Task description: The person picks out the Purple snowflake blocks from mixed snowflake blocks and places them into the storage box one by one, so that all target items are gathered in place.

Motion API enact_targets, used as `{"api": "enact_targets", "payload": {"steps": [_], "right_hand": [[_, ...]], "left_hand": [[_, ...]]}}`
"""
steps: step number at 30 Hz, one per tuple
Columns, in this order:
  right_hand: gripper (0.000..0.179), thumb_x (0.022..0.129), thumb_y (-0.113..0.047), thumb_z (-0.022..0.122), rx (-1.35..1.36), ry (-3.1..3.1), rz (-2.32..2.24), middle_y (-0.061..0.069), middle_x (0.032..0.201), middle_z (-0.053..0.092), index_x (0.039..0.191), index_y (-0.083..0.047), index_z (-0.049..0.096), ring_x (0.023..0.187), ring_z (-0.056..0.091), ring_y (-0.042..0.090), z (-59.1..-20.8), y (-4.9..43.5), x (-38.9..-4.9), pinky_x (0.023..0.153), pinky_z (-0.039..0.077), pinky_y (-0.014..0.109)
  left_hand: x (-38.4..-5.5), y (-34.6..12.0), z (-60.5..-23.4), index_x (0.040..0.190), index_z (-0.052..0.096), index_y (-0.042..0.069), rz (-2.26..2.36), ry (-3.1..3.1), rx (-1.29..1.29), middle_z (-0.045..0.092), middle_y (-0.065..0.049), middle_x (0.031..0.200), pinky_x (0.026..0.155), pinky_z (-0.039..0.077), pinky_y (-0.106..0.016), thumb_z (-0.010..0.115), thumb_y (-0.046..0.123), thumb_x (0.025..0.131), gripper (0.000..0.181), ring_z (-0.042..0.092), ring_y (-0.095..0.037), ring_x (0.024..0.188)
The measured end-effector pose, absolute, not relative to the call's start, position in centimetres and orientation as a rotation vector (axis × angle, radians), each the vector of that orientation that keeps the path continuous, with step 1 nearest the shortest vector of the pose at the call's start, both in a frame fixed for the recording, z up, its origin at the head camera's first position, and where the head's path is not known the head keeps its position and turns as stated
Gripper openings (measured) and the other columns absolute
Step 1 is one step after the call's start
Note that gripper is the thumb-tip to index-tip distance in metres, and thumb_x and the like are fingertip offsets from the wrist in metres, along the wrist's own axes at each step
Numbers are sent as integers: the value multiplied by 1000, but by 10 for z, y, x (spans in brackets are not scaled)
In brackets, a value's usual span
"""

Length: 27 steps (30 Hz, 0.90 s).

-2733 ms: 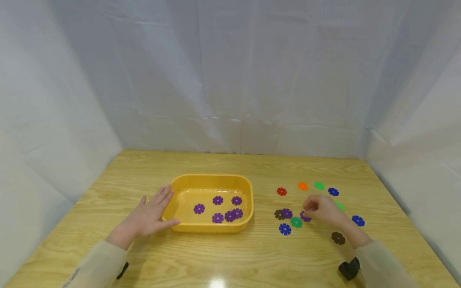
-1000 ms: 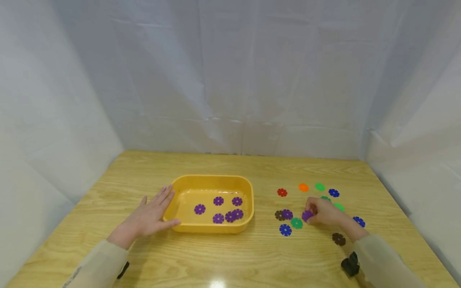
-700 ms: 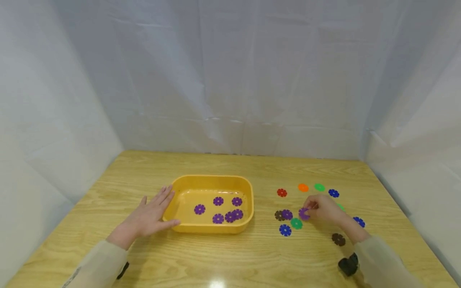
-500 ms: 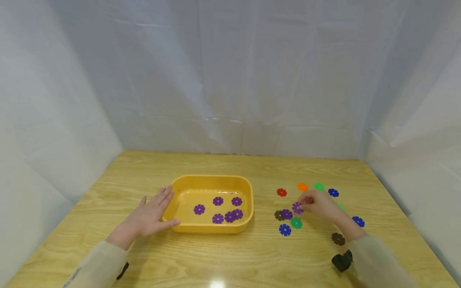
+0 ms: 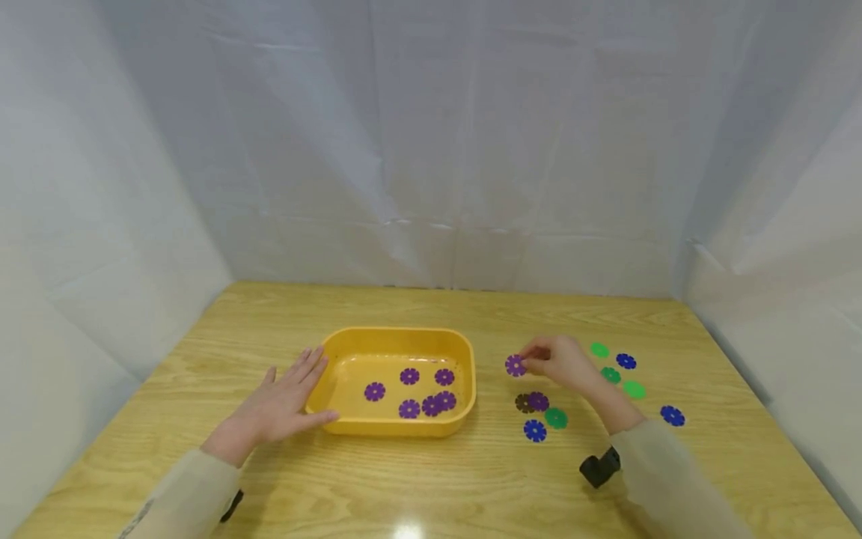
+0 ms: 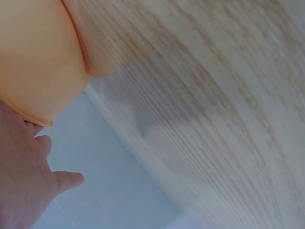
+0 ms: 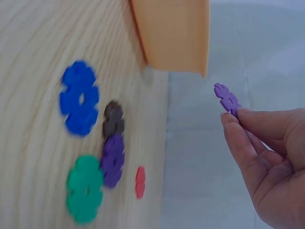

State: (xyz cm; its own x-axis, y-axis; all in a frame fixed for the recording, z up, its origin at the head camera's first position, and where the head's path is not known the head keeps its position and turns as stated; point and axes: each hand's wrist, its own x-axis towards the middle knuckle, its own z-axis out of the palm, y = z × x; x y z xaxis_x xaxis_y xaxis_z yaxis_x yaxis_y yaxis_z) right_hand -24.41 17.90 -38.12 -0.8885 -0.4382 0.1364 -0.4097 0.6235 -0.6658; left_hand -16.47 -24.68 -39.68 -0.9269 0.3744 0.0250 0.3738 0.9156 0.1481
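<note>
My right hand (image 5: 560,362) pinches a purple snowflake disc (image 5: 515,365) between thumb and fingertips, raised above the table to the right of the yellow tub (image 5: 397,427). The right wrist view shows the same purple snowflake disc (image 7: 228,99) clear of the tabletop. At the tub's left end, my left hand (image 5: 279,408) rests on the rim with fingers spread and fairly straight. Inside the tub lie several purple snowflake discs (image 5: 375,391), two of them overlapping. Another purple disc (image 5: 539,402) lies on the table, partly over a brown disc (image 5: 523,403).
Around the right hand lie a green disc (image 5: 556,418), blue discs (image 5: 535,430) and light green discs (image 5: 634,389). A red disc (image 7: 139,182) shows in the right wrist view. The wooden table (image 5: 377,486) is bounded by white sheeting (image 5: 431,150).
My right hand has picked a purple snowflake disc up off the table and carried it left toward the tub. The left hand has stayed at the tub's rim.
</note>
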Motion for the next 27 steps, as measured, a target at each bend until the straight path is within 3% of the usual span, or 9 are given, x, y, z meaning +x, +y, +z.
{"api": "enact_targets", "payload": {"steps": [13, 27], "right_hand": [[10, 82, -8, 62, -739, 2724, -1221, 3, 79, 64, 89, -3, 66, 71, 60, 13, -370, 118, -254, 62, 50, 22], [8, 83, -5, 60, -707, 2635, -1226, 3, 75, 61, 88, -2, 65, 66, 58, 11, -382, 56, -261, 59, 50, 22]], "left_hand": [[-166, -247, -399, 139, 19, -2, 241, 3075, 605, 7, -16, 146, 93, 8, -66, 43, 61, 82, 89, 6, -32, 132], [-163, -243, -397, 138, 20, -3, 230, 3078, 622, 8, -18, 145, 94, 9, -65, 45, 61, 80, 90, 7, -33, 131]]}}
